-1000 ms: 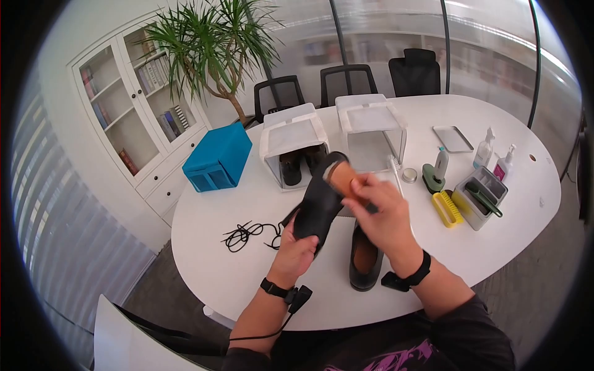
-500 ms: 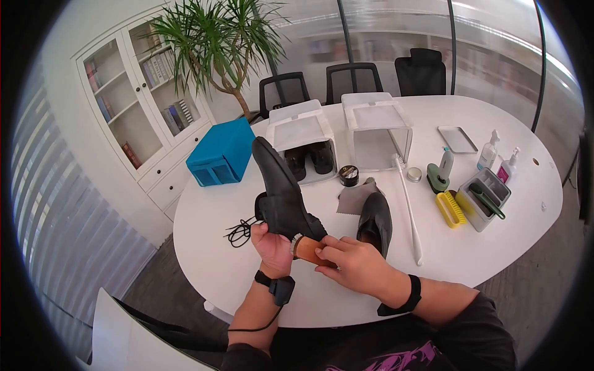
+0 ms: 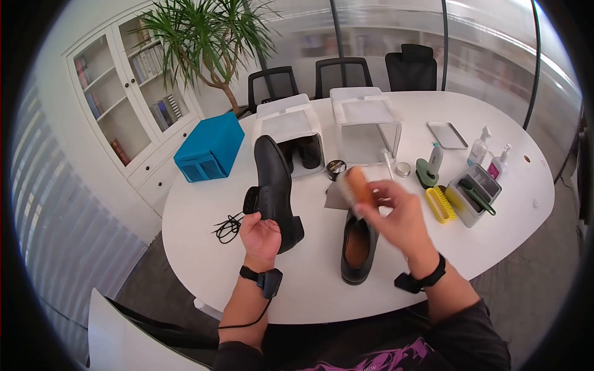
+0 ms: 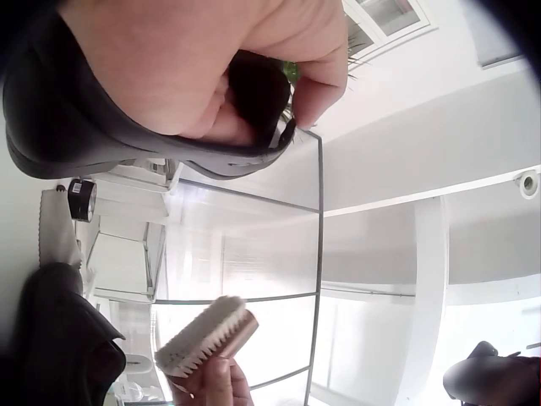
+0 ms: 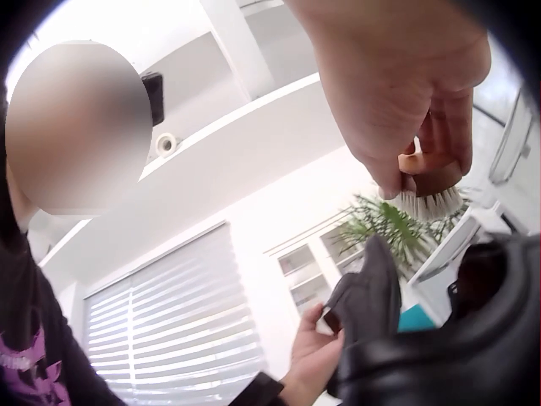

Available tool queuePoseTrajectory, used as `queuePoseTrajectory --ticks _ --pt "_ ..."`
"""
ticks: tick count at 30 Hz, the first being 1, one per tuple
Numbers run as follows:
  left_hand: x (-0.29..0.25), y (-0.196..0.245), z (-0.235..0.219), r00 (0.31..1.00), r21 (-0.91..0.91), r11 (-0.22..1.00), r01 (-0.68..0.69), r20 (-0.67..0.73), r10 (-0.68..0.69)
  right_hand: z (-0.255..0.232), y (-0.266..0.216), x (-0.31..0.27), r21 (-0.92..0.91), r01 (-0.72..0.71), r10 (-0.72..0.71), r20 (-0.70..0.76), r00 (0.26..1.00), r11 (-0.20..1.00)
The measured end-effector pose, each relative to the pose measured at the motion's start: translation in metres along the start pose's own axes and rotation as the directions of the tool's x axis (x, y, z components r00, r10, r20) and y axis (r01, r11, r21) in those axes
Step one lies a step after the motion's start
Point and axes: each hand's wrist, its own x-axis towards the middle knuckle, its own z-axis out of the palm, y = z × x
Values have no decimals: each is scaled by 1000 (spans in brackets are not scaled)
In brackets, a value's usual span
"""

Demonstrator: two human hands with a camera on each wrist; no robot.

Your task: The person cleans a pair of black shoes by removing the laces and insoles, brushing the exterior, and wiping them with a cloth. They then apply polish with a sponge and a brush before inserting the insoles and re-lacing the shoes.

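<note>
My left hand (image 3: 260, 238) grips a black leather shoe (image 3: 274, 185) by its opening and holds it up, toe away from me and heel at the right. In the left wrist view, some fingers reach inside the opening of the shoe (image 4: 51, 110). With my right hand (image 3: 399, 216) I hold a wooden shoe brush (image 3: 362, 185) by its back, pale bristles facing left, apart from the held shoe. The right wrist view shows the brush (image 5: 431, 182) between thumb and fingers. Below it, a second black shoe (image 3: 351, 272) stands on the table, its brown insole showing.
Black laces (image 3: 229, 229) lie at the left. Behind the shoes are a polish tin (image 3: 336, 168), a grey cloth (image 3: 336, 199), a white long-handled brush (image 3: 388, 162) and two white boxes (image 3: 365, 99), one containing dark shoes. At the right sit a yellow brush (image 3: 440, 205) and a grey caddy (image 3: 473, 210).
The brush worked along the held shoe's toe, then its heel, and has now lifted off to the right. The shoe tilted from leaning right to more upright, heel swung right.
</note>
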Motion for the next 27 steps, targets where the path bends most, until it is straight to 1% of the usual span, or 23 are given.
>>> queuePoseTrajectory --ticks 1,2,4,5,6,7,8,9,11,13,14,15,18,20,21,22,23,24,25,27 --pt "2 -1 -4 1000 -4 1000 4 3 -4 -8 15 9 14 -76 77 -59 995 997" --pt "3 -2 -9 999 -4 1000 20 25 -20 -18 32 17 9 -73 74 -63 995 997" --pt "3 -5 -11 998 -4 999 35 51 -35 -33 65 30 -226 -139 103 -160 982 964" --pt "3 -6 -11 995 -8 999 54 88 -53 -35 73 33 -227 -137 101 -163 981 964" --pt "4 -8 -10 990 -10 997 75 123 -73 -37 81 35 -269 -134 101 -132 986 954" --pt "4 -10 -9 989 -9 997 77 125 -76 -38 87 37 -310 -130 104 -102 989 942" --pt "3 -11 -6 995 29 997 65 70 -67 -35 91 39 -318 -106 82 -87 993 942" --pt "1 -11 -2 998 69 996 55 15 -56 -32 96 42 -315 -111 87 -89 992 943" --pt "-2 -11 10 997 94 993 74 6 -75 -23 105 48 -444 -93 66 -75 995 891" --pt "-3 -11 15 996 116 989 88 -4 -88 -16 109 50 -450 -117 90 -81 993 885" --pt "-2 -10 14 995 99 990 98 15 -100 -14 110 51 -460 -138 110 -87 990 877" --pt "-2 -10 15 993 82 991 108 34 -111 -12 112 52 -458 -139 112 -84 990 878" --pt "-4 -10 17 993 84 991 108 31 -111 -8 121 51 -502 -149 127 -77 989 852" --pt "-3 -7 12 991 91 987 130 30 -133 -7 133 50 -466 -124 70 -132 989 876" --pt "-4 -6 11 987 103 983 151 34 -155 -8 134 49 -468 -125 76 -124 989 875" --pt "-6 -7 11 988 101 984 148 26 -151 -11 133 49 -411 -116 89 -86 992 904" --pt "-9 -11 22 991 152 980 131 -20 -130 -14 129 49 -352 -107 97 -46 994 930" --pt "-10 -15 30 992 203 972 115 -66 -103 -16 126 48 -350 -102 95 -36 995 931" --pt "-9 -16 29 993 203 974 101 -73 -88 -16 123 45 -342 -95 88 -37 995 935" --pt "-9 -14 26 986 221 961 166 -28 -164 -13 113 44 -325 -55 59 4 998 944"
